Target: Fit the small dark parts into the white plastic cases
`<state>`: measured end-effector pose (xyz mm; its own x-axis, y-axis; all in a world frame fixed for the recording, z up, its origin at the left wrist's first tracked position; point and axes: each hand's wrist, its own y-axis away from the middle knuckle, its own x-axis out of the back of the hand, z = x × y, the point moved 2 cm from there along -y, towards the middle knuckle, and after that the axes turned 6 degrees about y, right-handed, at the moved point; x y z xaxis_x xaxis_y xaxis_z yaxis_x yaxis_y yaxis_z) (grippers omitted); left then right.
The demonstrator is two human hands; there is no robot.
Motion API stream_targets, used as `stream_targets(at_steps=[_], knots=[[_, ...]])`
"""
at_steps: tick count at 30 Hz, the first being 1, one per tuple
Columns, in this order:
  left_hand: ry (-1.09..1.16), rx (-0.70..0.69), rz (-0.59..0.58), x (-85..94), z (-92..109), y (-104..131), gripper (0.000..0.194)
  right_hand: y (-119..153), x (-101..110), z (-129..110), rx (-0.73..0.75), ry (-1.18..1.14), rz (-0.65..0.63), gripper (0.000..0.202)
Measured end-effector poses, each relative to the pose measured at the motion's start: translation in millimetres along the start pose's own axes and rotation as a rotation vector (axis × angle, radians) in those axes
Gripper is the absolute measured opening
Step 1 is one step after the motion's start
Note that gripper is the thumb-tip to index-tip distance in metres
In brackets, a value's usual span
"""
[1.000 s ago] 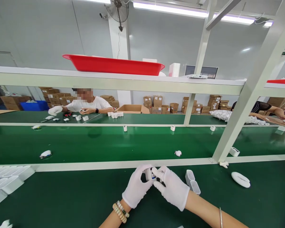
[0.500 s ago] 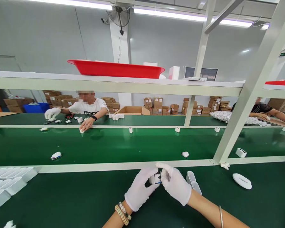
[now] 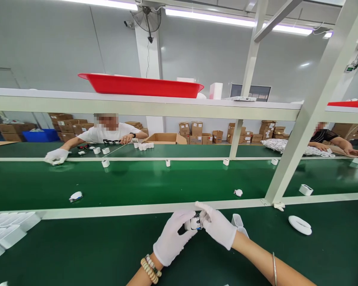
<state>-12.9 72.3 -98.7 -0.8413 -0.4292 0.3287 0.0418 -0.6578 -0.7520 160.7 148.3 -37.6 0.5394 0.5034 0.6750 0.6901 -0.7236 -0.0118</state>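
Observation:
In the middle of the head view, just above the near green tabletop, my left hand point(image 3: 173, 237) in a white glove grips a small white device point(image 3: 193, 223) between thumb and fingers. Its right end shows dark and metallic parts with a bit of blue. My right hand point(image 3: 216, 225), also gloved, has its fingers closed at that end, partly covering it. Its index finger sticks out above the device. Behind my right wrist lie open white plastic shells point(image 3: 237, 221), and farther right is a white oval piece point(image 3: 300, 225).
White trays point(image 3: 16, 234) stand at left. Beyond a pale rail point(image 3: 107, 211), a green belt point(image 3: 155, 186) carries small white parts point(image 3: 76, 196). A slanted post point(image 3: 301, 107) rises at right; a shelf overhead holds a red tray point(image 3: 143, 85). Co-workers sit across, one with a gloved hand point(image 3: 56, 156).
My hands keep their hold on the device, almost unmoved. Parts on the belt have shifted right. The co-worker's bare hand has drawn back from a white part; their gloved hand has reached toward the belt.

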Motion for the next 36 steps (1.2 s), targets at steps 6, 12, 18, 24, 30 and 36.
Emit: stream_targets(at_steps=[6, 12, 18, 24, 30, 36], knots=[[0.009, 0.046, -0.020, -0.7, 4.5, 0.1, 0.048, -11.1, -7.9, 7.7, 0.031, -0.374, -0.209, 0.076], [0.032, 0.170, -0.032, -12.4, 12.4, 6.3, 0.041, -16.3, -22.0, 18.5, -0.052, -0.575, -0.300, 0.106], [0.011, 0.164, -0.042, -13.0, 15.3, 7.6, 0.043, -9.2, -25.4, 8.2, -0.036, -0.440, -0.148, 0.079], [-0.018, 0.308, -0.037, -8.8, 12.4, 9.9, 0.037, -22.9, 13.9, 0.8, -0.035, -0.010, -0.098, 0.091], [0.027, 0.585, -0.045, -9.0, -7.3, 4.0, 0.058, -42.7, 137.5, 75.9, -0.326, 0.327, 0.292, 0.048], [0.176, 0.616, -0.034, -51.6, -38.7, -50.2, 0.063, -39.9, 155.6, 134.6, -0.503, 0.435, 0.419, 0.040]])
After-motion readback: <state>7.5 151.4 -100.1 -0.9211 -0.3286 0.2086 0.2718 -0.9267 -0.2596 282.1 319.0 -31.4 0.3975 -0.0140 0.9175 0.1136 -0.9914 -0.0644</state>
